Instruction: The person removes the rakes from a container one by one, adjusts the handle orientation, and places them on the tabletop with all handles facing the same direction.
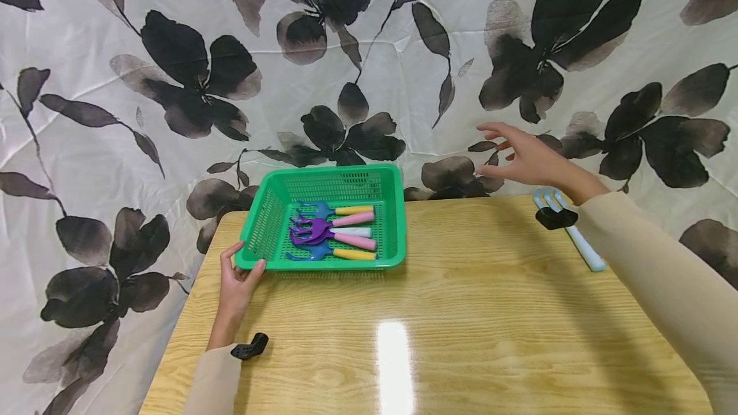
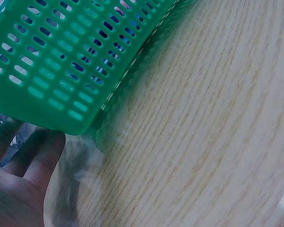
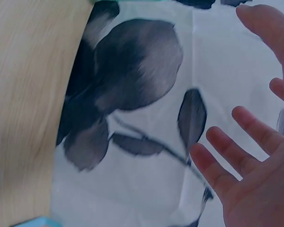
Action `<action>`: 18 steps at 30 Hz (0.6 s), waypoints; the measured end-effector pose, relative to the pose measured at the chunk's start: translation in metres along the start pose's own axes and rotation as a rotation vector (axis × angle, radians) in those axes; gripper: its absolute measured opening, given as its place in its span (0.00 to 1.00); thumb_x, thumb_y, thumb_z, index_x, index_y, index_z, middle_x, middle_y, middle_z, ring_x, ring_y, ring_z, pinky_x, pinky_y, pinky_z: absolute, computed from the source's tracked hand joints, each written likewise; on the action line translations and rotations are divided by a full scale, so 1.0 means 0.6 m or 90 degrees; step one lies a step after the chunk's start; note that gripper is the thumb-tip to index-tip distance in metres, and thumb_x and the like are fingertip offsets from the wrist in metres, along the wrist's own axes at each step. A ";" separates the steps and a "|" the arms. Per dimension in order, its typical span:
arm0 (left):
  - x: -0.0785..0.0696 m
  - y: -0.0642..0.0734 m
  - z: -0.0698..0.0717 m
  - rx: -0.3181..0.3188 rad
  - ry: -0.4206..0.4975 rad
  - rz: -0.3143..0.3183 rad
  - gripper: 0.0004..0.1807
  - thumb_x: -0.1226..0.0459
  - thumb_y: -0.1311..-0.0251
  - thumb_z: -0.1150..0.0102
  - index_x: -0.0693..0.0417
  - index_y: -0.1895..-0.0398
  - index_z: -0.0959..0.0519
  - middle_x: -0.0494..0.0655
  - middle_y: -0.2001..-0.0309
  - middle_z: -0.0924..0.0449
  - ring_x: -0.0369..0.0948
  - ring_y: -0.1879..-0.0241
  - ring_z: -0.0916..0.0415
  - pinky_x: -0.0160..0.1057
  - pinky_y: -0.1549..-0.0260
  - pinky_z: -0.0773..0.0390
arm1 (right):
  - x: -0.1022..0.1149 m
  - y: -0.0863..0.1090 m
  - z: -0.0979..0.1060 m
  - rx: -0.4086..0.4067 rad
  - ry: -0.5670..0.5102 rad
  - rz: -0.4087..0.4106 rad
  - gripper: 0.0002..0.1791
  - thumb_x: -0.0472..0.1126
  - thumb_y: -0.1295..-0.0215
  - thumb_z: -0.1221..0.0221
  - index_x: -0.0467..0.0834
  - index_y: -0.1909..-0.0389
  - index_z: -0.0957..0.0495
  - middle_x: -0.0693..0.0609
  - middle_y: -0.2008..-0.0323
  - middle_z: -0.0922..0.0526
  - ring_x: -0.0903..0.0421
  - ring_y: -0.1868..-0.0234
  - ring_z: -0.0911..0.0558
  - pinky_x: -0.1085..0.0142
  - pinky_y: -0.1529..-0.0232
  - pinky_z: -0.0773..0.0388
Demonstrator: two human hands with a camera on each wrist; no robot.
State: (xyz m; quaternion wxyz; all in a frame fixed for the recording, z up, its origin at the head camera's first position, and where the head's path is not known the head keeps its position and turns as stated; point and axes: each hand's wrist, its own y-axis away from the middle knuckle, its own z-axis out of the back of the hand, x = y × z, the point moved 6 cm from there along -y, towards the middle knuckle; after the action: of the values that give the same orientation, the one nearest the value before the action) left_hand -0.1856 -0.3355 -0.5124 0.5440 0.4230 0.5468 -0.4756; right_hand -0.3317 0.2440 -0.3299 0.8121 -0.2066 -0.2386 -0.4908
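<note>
A green plastic basket (image 1: pixel 331 262) with slotted sides stands at the table's back left. My left hand (image 1: pixel 233 293) holds its near left corner, thumb at the front rim and fingers at the left side; the left wrist view shows fingertips against the green wall (image 2: pixel 47 94). Inside lie several small hand rakes, among them a blue one with a yellow handle (image 1: pixel 354 253) and a purple one with a pink handle (image 1: pixel 354 240). My right hand (image 1: pixel 521 155) hovers above the back edge, fingers spread and holding nothing. Below its wrist, a light blue hand rake (image 1: pixel 585 248) lies on the table.
The wooden table (image 1: pixel 461 312) ends at the back against a white floral cloth (image 1: pixel 426 82) hanging behind it. A bright light reflection lies on the tabletop near the front middle. My right forearm passes over part of the light blue rake.
</note>
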 end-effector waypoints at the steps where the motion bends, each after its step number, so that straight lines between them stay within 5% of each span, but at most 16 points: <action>1: 0.000 0.000 0.000 -0.001 -0.001 -0.001 0.38 0.67 0.26 0.41 0.46 0.22 0.50 0.60 0.32 0.36 0.35 0.41 0.25 0.27 0.47 0.22 | 0.005 -0.008 -0.002 0.004 -0.009 0.004 0.48 0.51 0.34 0.30 0.51 0.19 0.46 0.36 0.27 0.35 0.33 0.35 0.29 0.38 0.42 0.29; 18: -0.002 0.001 0.000 -0.013 -0.003 -0.005 0.37 0.68 0.27 0.42 0.48 0.22 0.49 0.63 0.33 0.34 0.35 0.43 0.23 0.27 0.48 0.22 | 0.119 -0.138 -0.103 0.088 -0.083 0.086 0.50 0.53 0.37 0.28 0.52 0.20 0.44 0.39 0.28 0.34 0.37 0.33 0.29 0.37 0.36 0.31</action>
State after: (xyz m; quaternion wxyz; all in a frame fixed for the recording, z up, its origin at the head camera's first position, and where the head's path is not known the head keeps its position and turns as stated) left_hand -0.1848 -0.3352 -0.5113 0.5475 0.4140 0.5522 -0.4732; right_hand -0.3657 0.1231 -0.3290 0.8385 -0.1968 -0.3098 -0.4027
